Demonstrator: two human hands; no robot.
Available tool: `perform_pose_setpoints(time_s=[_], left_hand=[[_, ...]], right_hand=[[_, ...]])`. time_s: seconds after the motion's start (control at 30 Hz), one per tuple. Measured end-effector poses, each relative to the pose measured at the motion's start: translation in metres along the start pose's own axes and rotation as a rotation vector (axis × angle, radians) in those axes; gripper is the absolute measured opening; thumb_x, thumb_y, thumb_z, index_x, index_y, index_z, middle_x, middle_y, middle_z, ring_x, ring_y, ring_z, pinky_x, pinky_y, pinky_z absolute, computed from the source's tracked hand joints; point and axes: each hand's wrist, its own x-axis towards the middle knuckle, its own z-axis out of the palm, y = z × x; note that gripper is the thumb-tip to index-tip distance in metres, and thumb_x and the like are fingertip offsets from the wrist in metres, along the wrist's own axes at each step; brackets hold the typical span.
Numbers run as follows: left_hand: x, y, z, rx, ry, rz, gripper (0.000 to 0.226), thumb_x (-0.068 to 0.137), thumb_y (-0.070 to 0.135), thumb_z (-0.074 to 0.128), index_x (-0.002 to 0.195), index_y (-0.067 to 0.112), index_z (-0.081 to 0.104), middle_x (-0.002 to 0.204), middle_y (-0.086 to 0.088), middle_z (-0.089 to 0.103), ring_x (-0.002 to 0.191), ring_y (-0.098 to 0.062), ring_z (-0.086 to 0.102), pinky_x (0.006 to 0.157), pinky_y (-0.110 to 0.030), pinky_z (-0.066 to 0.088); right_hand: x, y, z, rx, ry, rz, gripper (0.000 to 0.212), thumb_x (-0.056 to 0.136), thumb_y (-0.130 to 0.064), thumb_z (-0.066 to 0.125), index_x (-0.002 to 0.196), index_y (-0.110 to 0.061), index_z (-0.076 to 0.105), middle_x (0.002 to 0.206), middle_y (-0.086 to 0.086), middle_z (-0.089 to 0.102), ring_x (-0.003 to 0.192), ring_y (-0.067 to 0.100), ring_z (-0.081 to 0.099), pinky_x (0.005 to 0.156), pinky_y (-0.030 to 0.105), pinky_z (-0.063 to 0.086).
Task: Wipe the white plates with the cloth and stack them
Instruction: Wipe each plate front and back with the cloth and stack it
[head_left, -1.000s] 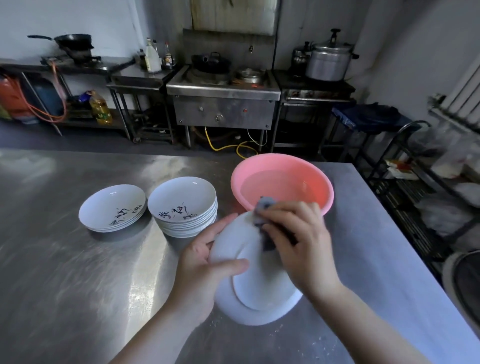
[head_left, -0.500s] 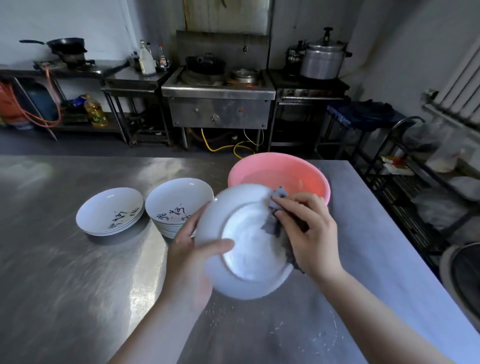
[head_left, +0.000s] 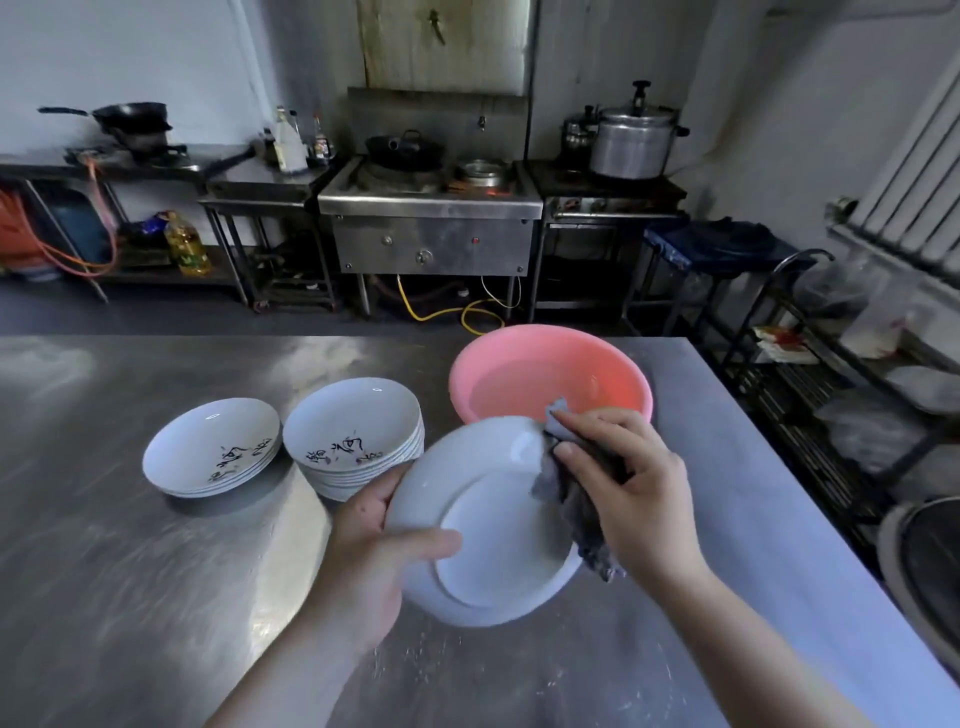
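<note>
Plate (head_left: 488, 530) wiping is the step in hand. The left hand (head_left: 374, 551) grips the plate by its edge, thumb on top, tilted up off the desk (head_left: 130, 597). The right hand (head_left: 628, 483) pinches the cloth (head_left: 576, 509) and presses it on the side of the plate away from the left hand. Two stacks (head_left: 358, 441) wait just past the left hand. Next, I think, the plate goes on a stack, set down gently and straight.
</note>
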Motion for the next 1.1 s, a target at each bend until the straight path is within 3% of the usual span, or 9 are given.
perform_pose_setpoints(time_s=[0.13,0.33,0.5,0.63,0.73,0.8,0.87,1.0,1.1], left_hand=[[0.007,0.016,-0.006,0.173,-0.138,-0.026,0.056,0.043,-0.007,0.074,0.093,0.018,0.079,0.09,-0.013,0.076,0.08,-0.024,0.072,0.068,-0.03,0.058],[0.017,0.036,-0.004,0.536,-0.308,-0.019,0.047,0.052,-0.007,0.07,0.092,0.018,0.078,0.084,0.0,0.075,0.078,-0.012,0.068,0.07,-0.023,0.053],[0.017,0.036,0.001,0.725,-0.354,-0.02,0.045,0.06,-0.005,0.062,0.089,0.026,0.077,0.07,0.015,0.068,0.059,0.001,0.058,0.048,-0.009,0.04],[0.013,0.029,0.005,0.841,-0.294,0.1,0.044,0.063,0.002,0.073,0.093,0.034,0.074,0.087,0.017,0.074,0.079,0.002,0.066,0.07,-0.016,0.046],[0.0,0.02,0.001,0.913,-0.035,0.207,0.063,0.063,0.024,0.085,0.115,0.052,0.061,0.116,0.029,0.065,0.109,0.009,0.059,0.091,-0.019,0.043],[-0.013,0.014,-0.004,0.834,0.133,0.11,0.086,0.054,0.052,0.084,0.131,0.055,0.045,0.136,0.033,0.049,0.126,0.015,0.043,0.103,-0.022,0.036],[-0.023,0.009,-0.003,0.649,0.175,-0.088,0.106,0.044,0.066,0.08,0.138,0.052,0.034,0.142,0.025,0.043,0.125,0.014,0.045,0.107,-0.028,0.039],[-0.026,-0.002,0.005,0.241,0.163,-0.263,0.084,0.057,0.057,0.089,0.121,0.045,0.036,0.103,0.017,0.074,0.099,-0.008,0.072,0.075,-0.023,0.058],[-0.023,-0.008,0.009,0.136,0.257,-0.229,0.074,0.057,0.041,0.083,0.119,0.038,0.043,0.096,0.005,0.077,0.091,-0.021,0.075,0.069,-0.028,0.06]], right_hand=[[0.008,-0.011,-0.004,-0.025,-0.249,-0.055,0.033,0.083,-0.009,0.072,0.106,-0.033,0.071,0.104,-0.019,0.064,0.107,0.011,0.057,0.094,0.023,0.041],[0.007,-0.019,-0.001,-0.092,-0.439,-0.07,0.025,0.084,-0.012,0.071,0.097,-0.033,0.071,0.096,-0.022,0.065,0.104,0.006,0.05,0.089,0.013,0.036],[0.001,-0.014,-0.006,-0.169,-0.535,-0.073,0.027,0.088,-0.012,0.064,0.084,-0.038,0.059,0.088,-0.028,0.064,0.1,0.004,0.045,0.082,0.008,0.033],[-0.007,-0.009,-0.007,-0.09,-0.485,-0.127,0.026,0.089,0.001,0.059,0.085,-0.024,0.057,0.083,-0.02,0.062,0.086,0.001,0.051,0.075,0.008,0.037],[-0.01,-0.006,-0.006,-0.121,-0.364,-0.223,0.023,0.085,0.005,0.057,0.084,-0.018,0.058,0.085,-0.02,0.055,0.086,0.006,0.049,0.067,0.006,0.039],[-0.013,-0.003,-0.003,-0.184,-0.289,-0.303,0.018,0.084,0.002,0.056,0.084,-0.016,0.059,0.086,-0.02,0.054,0.086,0.014,0.048,0.071,0.012,0.04],[-0.016,0.002,-0.001,-0.218,-0.252,-0.358,0.013,0.086,-0.001,0.054,0.083,-0.013,0.059,0.086,-0.018,0.055,0.083,0.017,0.047,0.071,0.021,0.04],[-0.026,0.011,0.007,-0.26,-0.258,-0.424,0.012,0.085,-0.003,0.052,0.082,-0.008,0.061,0.085,-0.017,0.053,0.079,0.012,0.042,0.074,0.023,0.037],[-0.035,0.016,0.014,-0.304,-0.247,-0.462,0.012,0.082,0.003,0.055,0.081,-0.005,0.063,0.084,-0.011,0.054,0.078,0.011,0.039,0.078,0.019,0.034]])
